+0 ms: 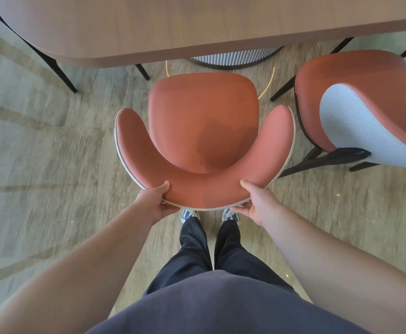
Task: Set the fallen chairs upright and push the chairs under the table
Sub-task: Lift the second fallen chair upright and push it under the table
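Chair [203, 131] upright on floor [40, 153], facing surface [197, 25], seat front just short of near edge, not yet under. Backrest curve nearest body

Left hand [157, 203] clamped on left part of backrest rim: thumb over padded top, fingers [170, 208] curled under pale outer shell. Right hand [257, 203] mirrored on right part, thumb on top, fingers [239, 209] wrapped beneath. Both sets of fingers pinching backrest, not spread

Step in hand, by judgement: righting done for this chair, push-in about to start or under way. Slight blur on floor, so motion possible; cannot tell for sure

Next move calls for straight shove forward, even pressure from both hands so seat stays square to edge. Backrest arms likely to meet underside or rim of surface if too tall; height clearance not readable from above

Room: ribbed round pedestal base [235, 57] straight ahead beneath surface, probable stop for seat front. Second chair [356, 102] close on right, turned askew, dark legs splayed toward this one, gap narrow. Dark legs of another chair [59, 71] at far left, well apart. Open floor on left side. Feet [210, 215] just behind backrest, so little slack for stepping in
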The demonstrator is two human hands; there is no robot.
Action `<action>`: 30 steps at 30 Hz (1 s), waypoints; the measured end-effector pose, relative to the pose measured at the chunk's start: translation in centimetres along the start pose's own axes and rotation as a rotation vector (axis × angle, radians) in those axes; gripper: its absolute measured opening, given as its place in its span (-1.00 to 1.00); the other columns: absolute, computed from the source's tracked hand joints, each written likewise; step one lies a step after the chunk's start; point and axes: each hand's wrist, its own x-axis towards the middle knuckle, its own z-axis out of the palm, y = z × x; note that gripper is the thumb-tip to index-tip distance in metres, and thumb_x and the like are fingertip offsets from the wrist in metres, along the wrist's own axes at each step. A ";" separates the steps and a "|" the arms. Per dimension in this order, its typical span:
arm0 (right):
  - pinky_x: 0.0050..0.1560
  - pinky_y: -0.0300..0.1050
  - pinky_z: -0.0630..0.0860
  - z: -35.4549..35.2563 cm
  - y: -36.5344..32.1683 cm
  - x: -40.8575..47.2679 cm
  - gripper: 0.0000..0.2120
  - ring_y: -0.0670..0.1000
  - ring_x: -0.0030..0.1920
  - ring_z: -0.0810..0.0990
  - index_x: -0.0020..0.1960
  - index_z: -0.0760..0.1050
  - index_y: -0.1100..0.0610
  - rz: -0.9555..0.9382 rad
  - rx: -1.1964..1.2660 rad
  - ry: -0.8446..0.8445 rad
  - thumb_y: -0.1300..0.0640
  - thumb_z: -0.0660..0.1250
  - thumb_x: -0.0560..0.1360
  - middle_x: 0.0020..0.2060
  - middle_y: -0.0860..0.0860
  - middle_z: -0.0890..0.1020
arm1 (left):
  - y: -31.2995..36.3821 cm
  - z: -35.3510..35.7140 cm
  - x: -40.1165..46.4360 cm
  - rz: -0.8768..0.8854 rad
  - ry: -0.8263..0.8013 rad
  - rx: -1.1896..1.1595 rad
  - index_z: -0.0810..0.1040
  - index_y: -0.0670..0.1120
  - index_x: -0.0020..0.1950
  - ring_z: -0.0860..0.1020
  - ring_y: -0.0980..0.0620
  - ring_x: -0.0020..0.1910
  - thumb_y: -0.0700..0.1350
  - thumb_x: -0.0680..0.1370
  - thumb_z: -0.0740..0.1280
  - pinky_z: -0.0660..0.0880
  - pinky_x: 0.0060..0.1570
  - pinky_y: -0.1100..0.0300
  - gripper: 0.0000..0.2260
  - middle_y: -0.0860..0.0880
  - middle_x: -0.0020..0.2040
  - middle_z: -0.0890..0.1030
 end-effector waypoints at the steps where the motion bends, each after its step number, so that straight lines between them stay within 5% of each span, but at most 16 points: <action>1: -0.08 0.21 0.72 -0.1 0.0 -0.1 -0.60 0.28 0.16 0.64 0.32 0.48 0.12 -0.011 -0.026 -0.003 0.08 0.49 0.54 0.25 0.15 0.60 | 0.0 0.0 -0.1 0.006 -0.002 0.007 0.48 -0.21 0.34 0.70 -0.21 -0.04 -0.10 0.60 0.48 0.68 -0.38 -0.08 -0.62 -0.18 0.04 0.63; 6: 0.16 0.17 0.66 -0.9 0.8 -0.9 -0.63 0.20 0.16 0.65 0.37 0.42 0.19 -0.079 -0.002 0.009 0.06 0.36 0.63 0.21 0.15 0.59 | 0.1 -0.2 -1.6 0.037 -0.039 -0.018 0.54 -0.20 0.16 0.70 -0.23 0.04 -0.11 0.63 0.44 0.68 -0.14 -0.16 -0.80 -0.19 0.13 0.64; 9: 0.06 -0.03 0.65 -1.7 1.9 -2.6 -0.64 0.05 0.04 0.65 0.43 0.36 0.24 -0.237 -0.207 0.137 0.20 0.22 0.66 0.09 0.13 0.59 | 0.1 -0.3 -3.0 0.188 0.131 0.089 0.54 -0.22 0.20 0.68 -0.16 0.11 -0.25 0.53 0.41 0.65 -0.13 0.00 -0.74 -0.13 0.15 0.64; 12: -0.21 -0.14 0.49 -3.0 3.1 -4.6 -0.77 0.02 -0.11 0.61 0.19 0.44 0.11 -0.586 -0.576 0.291 0.28 0.18 0.57 0.03 0.08 0.62 | -1.2 -0.5 -4.7 0.581 0.352 0.505 0.26 -0.03 0.58 0.51 -0.11 0.32 -0.17 0.48 0.34 0.49 0.16 0.02 -0.34 -0.04 0.45 0.44; 14: -0.03 -0.12 0.51 -3.6 3.6 -5.5 -0.76 0.02 0.05 0.58 0.11 0.47 0.08 -0.901 -0.829 0.254 0.32 0.22 0.52 0.05 0.00 0.59 | -2.6 -0.4 -5.3 0.967 0.299 0.851 0.22 -0.09 0.62 0.23 -0.16 0.60 -0.25 0.52 0.30 0.25 0.51 -0.04 -0.34 -0.12 0.60 0.30; 16: 0.36 -0.01 0.45 -3.5 3.7 -5.2 -0.62 0.06 0.35 0.48 0.30 0.49 0.17 -1.154 -1.139 0.104 0.34 0.23 0.50 0.26 0.05 0.56 | -3.6 0.0 -4.8 1.222 0.165 1.213 0.25 -0.19 0.63 0.05 -0.19 0.69 -0.30 0.53 0.29 -0.04 0.63 -0.04 -0.36 -0.19 0.65 0.27; 18: 0.61 0.13 0.13 -3.1 3.6 -4.1 -0.42 0.14 0.60 0.21 0.55 0.30 0.21 -1.216 -1.502 -0.020 0.26 0.20 0.52 0.54 0.13 0.36 | -4.1 0.3 -3.8 1.237 0.037 1.527 0.17 -0.16 0.67 -0.06 -0.16 0.70 -0.16 0.56 0.32 -0.20 0.63 -0.07 -0.31 -0.15 0.69 0.19; 21: 0.62 0.24 -0.20 -2.3 3.8 -2.3 -0.24 0.10 0.67 -0.14 0.68 -0.10 0.11 -1.162 -1.892 -0.067 0.08 0.15 0.57 0.69 0.06 -0.03 | -4.0 0.8 -2.1 1.090 -0.058 1.904 -0.07 -0.05 0.72 -0.17 -0.13 0.70 0.14 0.56 0.33 -0.30 0.61 -0.17 -0.13 -0.09 0.73 0.02; 24: 0.58 0.30 -0.26 -2.0 4.0 -1.0 -0.19 0.12 0.67 -0.17 0.68 -0.22 0.10 -1.169 -2.035 -0.027 0.05 0.16 0.58 0.69 0.07 -0.09 | -3.9 1.4 -1.1 1.077 -0.032 1.983 -0.11 0.02 0.72 -0.06 -0.16 0.70 0.25 0.53 0.37 -0.27 0.59 -0.24 -0.06 -0.07 0.72 0.07; 30: 0.55 0.31 -0.38 -1.9 4.6 -0.1 -0.17 0.16 0.67 -0.11 0.68 -0.19 0.11 -1.197 -2.060 0.025 0.07 0.19 0.54 0.69 0.08 -0.04 | -4.8 1.5 -0.6 1.207 0.084 1.937 0.13 0.02 0.68 0.23 -0.19 0.60 0.15 0.62 0.33 -0.10 0.58 -0.28 -0.30 -0.06 0.59 0.35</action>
